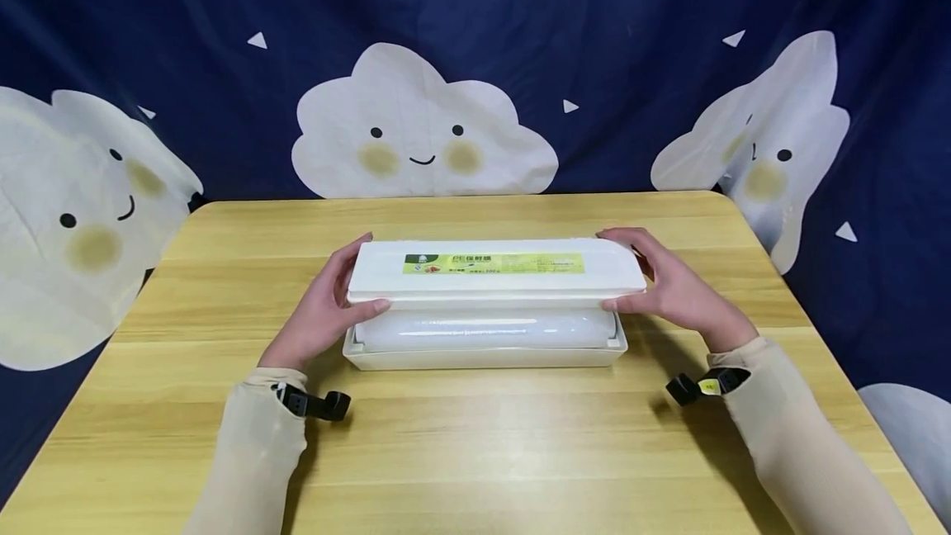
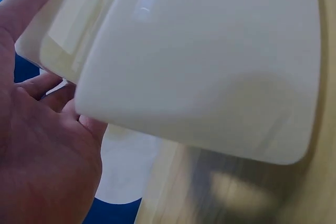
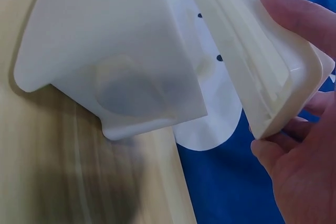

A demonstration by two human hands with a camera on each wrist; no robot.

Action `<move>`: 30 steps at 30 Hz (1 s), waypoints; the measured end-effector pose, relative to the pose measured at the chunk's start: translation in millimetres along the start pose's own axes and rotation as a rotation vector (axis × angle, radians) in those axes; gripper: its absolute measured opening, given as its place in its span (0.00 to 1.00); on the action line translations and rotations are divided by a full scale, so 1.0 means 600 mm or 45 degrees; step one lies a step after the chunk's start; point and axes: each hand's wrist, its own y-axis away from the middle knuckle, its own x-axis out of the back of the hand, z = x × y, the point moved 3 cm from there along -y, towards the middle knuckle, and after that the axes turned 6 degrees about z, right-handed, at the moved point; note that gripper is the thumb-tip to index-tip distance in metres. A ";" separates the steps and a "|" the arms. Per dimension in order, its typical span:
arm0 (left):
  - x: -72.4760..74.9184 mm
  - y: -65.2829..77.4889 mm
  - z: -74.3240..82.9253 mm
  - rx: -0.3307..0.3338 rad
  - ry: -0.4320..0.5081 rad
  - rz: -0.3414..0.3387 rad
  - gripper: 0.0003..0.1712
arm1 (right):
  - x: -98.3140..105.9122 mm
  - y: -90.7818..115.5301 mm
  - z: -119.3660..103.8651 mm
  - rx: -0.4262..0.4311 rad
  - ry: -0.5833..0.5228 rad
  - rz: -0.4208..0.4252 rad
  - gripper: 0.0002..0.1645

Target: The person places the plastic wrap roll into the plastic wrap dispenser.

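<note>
A white plastic cling film box stands on the wooden table, its base holding a shiny white roll of cling film. Above it is the white lid, which bears a green-and-yellow label. My left hand grips the lid's left end, thumb on the front edge and fingers behind. At the opposite end, my right hand grips the lid the same way. The right wrist view shows a gap between the raised lid and the base. In the left wrist view, the base partly hides the left fingers.
The light wooden table has rounded far corners. Behind it hangs a dark blue curtain printed with white clouds and triangles. A black strap with a small camera is on the left wrist, another camera on the right.
</note>
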 end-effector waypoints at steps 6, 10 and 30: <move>-0.004 0.010 -0.003 -0.048 0.063 0.014 0.50 | -0.003 0.005 -0.002 0.031 -0.004 -0.023 0.52; -0.005 0.014 -0.002 -0.079 0.070 0.013 0.49 | -0.003 0.007 -0.001 0.045 -0.009 -0.030 0.53; 0.003 0.037 0.001 -0.122 0.062 -0.030 0.51 | -0.016 0.026 -0.008 0.083 0.109 -0.084 0.52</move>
